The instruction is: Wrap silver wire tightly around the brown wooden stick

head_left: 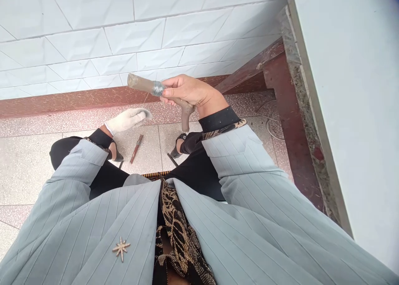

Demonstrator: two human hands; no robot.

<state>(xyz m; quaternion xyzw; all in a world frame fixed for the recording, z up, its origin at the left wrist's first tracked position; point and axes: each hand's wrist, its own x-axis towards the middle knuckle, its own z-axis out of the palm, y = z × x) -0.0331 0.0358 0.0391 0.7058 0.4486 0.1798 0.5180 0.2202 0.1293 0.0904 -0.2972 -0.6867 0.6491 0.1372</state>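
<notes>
Jacket (264, 193), grey, pinstriped; star brooch (121, 248) on its left front; patterned scarf (174, 218) at the opening. Right hand (187, 92), bare: fingers closed round a forked stick (143, 84), coiled with silver wire (158, 88), held raised off the floor (25, 164). Left hand (124, 121), white-gloved, near the stick: fingers bent together; whether the grey patch at the tips is something gripped, cannot tell. Brown rod (136, 148): on the floor, between the feet.

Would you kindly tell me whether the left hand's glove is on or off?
On: the white glove covers the left hand, its edge stopping short of the black cuff.
</notes>
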